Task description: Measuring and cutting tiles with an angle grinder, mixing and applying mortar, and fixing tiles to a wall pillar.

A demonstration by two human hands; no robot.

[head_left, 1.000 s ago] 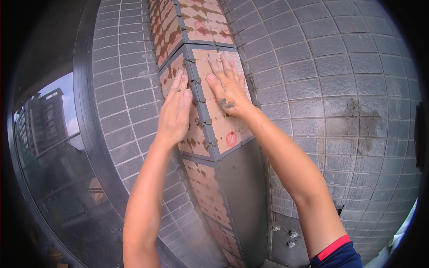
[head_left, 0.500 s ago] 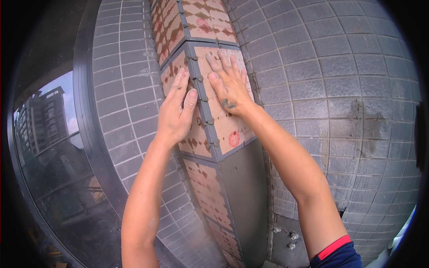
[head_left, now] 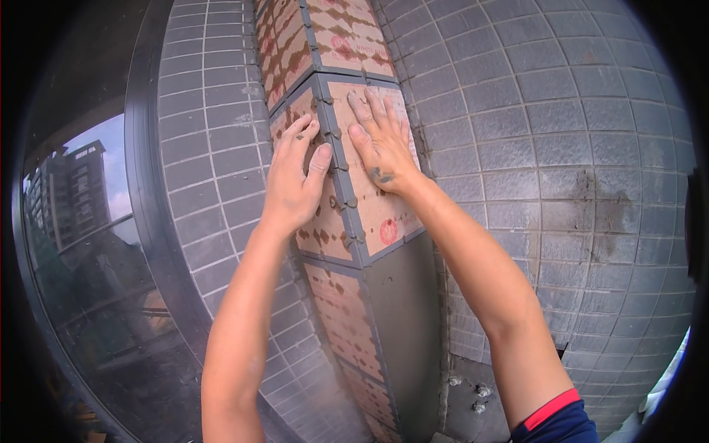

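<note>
Resting right hand (head_left: 384,151) on right panel (head_left: 373,210) with fingers (head_left: 378,112) slightly apart; holding left hand (head_left: 292,184) at left panel (head_left: 325,227) with fingers close together, thumb (head_left: 317,166) standing apart

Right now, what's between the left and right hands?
In the head view, the column's grey corner strip, dotted with mortar-like blobs, runs between left hand and right hand.

1. Right, a broad tiled wall (head_left: 509,133) in grey bore a dark stain (head_left: 610,210).
2. Left, a narrower tiled strip (head_left: 229,136) had pale joints.
3. Farther left, a dark-framed window (head_left: 96,295) showed a building (head_left: 87,184) and blue sky (head_left: 116,173).
</note>
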